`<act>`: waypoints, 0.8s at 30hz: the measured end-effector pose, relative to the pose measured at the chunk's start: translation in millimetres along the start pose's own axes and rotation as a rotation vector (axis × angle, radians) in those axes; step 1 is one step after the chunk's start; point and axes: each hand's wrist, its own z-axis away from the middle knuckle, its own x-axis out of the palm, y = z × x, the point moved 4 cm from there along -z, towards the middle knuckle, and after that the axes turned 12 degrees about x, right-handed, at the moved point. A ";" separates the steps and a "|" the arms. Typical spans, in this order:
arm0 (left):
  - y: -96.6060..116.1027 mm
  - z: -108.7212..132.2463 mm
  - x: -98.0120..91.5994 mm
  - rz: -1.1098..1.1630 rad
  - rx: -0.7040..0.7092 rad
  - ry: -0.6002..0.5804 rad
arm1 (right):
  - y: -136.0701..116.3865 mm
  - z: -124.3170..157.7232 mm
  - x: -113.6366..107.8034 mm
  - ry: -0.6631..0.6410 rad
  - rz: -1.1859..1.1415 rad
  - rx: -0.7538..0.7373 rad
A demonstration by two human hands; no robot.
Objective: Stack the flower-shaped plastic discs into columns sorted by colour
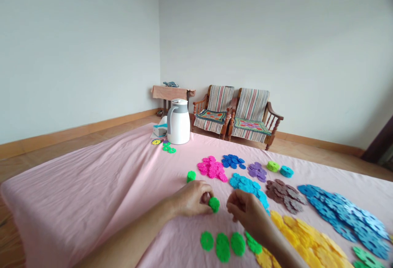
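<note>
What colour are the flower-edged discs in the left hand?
The flower-edged discs in the left hand are bright green, shown in the head view.

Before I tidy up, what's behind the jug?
The side table shows partly behind the jug, and a box peeks out at the left; what the jug covers can't be seen.

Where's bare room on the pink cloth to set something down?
The broadest bare stretch of pink cloth lies between its left edge, the lone yellow disc and the left forearm. A smaller patch separates the vacuum jug from the pink discs. Crowded: right side, where yellow discs, brown discs and glossy blue discs sprawl.
</note>
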 end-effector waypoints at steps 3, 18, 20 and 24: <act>-0.3 -0.1 0.6 -0.022 0.008 0.006 | -2.3 17.9 -11.6 -0.148 0.189 -0.032; -1.7 0.4 2.8 -0.040 0.012 0.008 | -2.8 27.8 -20.0 -0.264 0.330 -0.007; -1.8 0.2 2.8 -0.042 0.016 0.012 | -1.5 24.9 -19.1 -0.295 0.264 0.000; -1.2 -0.2 2.1 -0.044 0.023 0.016 | -1.5 16.9 -16.4 -0.272 0.118 0.008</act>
